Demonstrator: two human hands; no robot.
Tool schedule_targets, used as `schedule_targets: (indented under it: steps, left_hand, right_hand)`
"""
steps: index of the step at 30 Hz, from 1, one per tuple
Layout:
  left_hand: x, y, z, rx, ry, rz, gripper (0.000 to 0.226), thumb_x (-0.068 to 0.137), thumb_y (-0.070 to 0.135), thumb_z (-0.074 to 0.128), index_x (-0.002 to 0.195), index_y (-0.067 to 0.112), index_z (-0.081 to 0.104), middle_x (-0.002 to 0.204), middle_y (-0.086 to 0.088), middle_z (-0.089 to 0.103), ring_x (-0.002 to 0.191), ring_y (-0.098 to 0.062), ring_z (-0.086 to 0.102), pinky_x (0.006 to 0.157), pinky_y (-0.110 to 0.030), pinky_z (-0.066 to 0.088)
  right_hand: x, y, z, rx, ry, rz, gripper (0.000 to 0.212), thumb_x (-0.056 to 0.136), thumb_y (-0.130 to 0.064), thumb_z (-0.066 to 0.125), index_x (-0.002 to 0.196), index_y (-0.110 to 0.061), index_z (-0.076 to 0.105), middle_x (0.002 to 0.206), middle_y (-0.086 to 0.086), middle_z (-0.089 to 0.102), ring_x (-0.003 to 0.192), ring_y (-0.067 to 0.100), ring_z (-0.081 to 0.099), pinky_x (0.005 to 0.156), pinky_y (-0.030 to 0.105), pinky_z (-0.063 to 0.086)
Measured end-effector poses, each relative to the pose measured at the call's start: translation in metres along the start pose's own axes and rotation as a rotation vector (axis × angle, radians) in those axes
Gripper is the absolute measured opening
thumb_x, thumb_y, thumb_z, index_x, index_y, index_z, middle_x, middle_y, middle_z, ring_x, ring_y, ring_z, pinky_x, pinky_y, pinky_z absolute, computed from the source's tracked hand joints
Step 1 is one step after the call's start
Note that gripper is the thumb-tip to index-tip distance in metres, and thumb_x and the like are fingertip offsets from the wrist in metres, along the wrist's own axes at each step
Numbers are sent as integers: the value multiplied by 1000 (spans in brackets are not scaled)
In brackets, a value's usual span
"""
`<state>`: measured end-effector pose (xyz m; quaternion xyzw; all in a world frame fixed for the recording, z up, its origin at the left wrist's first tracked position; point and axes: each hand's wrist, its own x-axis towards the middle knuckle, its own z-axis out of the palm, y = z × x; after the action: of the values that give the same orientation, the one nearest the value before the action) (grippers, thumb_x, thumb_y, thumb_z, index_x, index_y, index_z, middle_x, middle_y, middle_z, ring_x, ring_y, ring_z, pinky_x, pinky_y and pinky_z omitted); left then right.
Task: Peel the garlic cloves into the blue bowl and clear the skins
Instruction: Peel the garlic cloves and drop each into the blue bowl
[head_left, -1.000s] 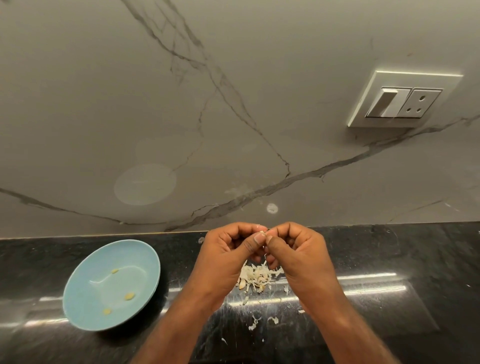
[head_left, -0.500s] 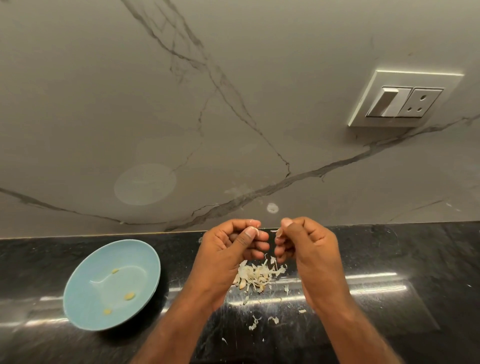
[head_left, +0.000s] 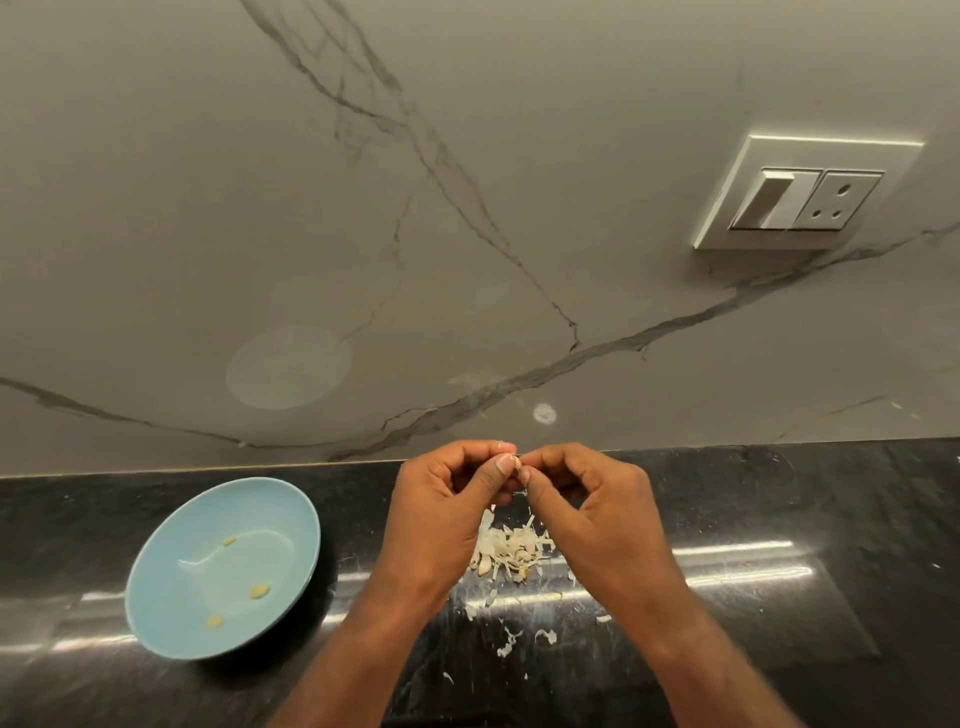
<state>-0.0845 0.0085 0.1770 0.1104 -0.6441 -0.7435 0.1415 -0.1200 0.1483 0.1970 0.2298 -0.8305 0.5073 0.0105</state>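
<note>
Hands (head_left: 441, 514) (head_left: 605, 519) back together on garlic clove (head_left: 517, 463)

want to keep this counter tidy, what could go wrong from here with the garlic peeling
1. The left hand and right hand pinch the garlic clove over the skin pile, not over the blue bowl; if it slips, it could get lost among the skins.
2. Loose flakes already lie scattered on the counter beyond the pile; more peeling may spread them further.

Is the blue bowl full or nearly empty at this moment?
Nearly empty: the blue bowl holds only three small peeled pieces, lying apart on its otherwise bare floor.
</note>
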Motion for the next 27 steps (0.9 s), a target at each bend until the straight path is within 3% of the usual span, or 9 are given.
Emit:
schedule_targets:
  steps: [7, 12, 15, 22, 27]
  left_hand:
    - [-3, 2, -1, 152, -6, 108, 12, 88, 9, 69, 95, 17, 76, 87, 5, 76, 83, -9, 72, 72, -18, 56]
    - [-4, 1, 0, 223, -3, 158, 15, 89, 9, 68, 95, 21, 76, 89, 6, 74, 88, -10, 71, 75, -21, 57]
    - [-6, 1, 1, 229, 6, 164, 19, 90, 8, 68, 93, 25, 75, 89, 5, 74, 86, -11, 71, 75, -22, 57]
    - [-9, 10, 2, -38, -74, 7, 13, 90, 4, 63, 93, 10, 74, 81, -3, 75, 74, -12, 70, 68, -20, 55]
    - [-7, 9, -2, -108, -138, -66, 13, 90, 2, 61, 98, 2, 71, 87, -12, 75, 81, -21, 71, 72, -24, 57]
  right_hand:
    - [-1, -5, 1, 134, 32, 101, 9, 89, -18, 73, 83, -24, 74, 70, -13, 72, 59, 0, 64, 56, 12, 48]
    - [-1, -9, 2, 283, 27, 205, 12, 88, -14, 75, 77, -19, 73, 66, -2, 72, 57, 9, 64, 55, 26, 55]
    - [-3, -10, 5, 303, 60, 204, 13, 88, -14, 75, 76, -18, 72, 65, 1, 72, 56, 12, 63, 55, 27, 55]
    - [1, -9, 5, 451, 67, 265, 14, 90, -2, 66, 77, -7, 69, 62, 4, 70, 55, 10, 63, 53, 21, 51]
    - [6, -6, -3, 708, 45, 324, 19, 87, -2, 60, 71, -9, 66, 59, 8, 60, 52, 15, 55, 48, 24, 47]
